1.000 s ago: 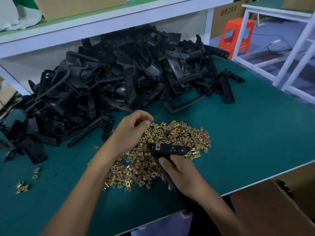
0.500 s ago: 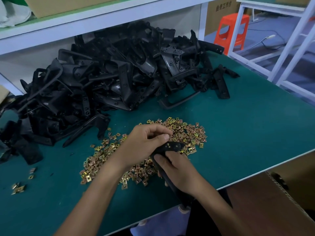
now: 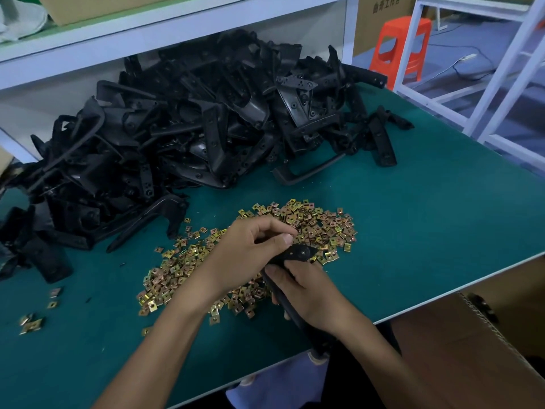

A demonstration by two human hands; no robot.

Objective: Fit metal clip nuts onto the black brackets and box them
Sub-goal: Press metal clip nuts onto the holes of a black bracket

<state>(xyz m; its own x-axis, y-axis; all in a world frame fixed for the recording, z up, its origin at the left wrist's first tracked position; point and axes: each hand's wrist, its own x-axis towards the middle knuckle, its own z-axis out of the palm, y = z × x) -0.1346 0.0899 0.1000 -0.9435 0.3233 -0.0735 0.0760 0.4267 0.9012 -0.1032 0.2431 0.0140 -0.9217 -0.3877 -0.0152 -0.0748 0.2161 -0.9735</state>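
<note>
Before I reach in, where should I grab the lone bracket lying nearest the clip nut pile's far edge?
Probably the straight bar of the lone bracket, pinched across its width from above. It lies flat on the green mat, clear of the bracket heap, with its hooked end at left.

Up top runs a white shelf with a green surface (image 3: 165, 28), a brown cardboard box (image 3: 97, 7) sitting on it and a pale crumpled bag (image 3: 17, 22) at its left end. Below, the dark green-topped table (image 3: 442, 208) with a pale front edge fills the view. Past the table's far right corner stands an orange plastic stool (image 3: 399, 48) on a bluish-grey floor (image 3: 472, 72), where a white cable (image 3: 469, 59) trails. A white metal frame rack (image 3: 501, 84) stands along the table's right edge, and another printed brown carton (image 3: 383, 13) sits behind the stool. Lighting is cool and even.
</note>
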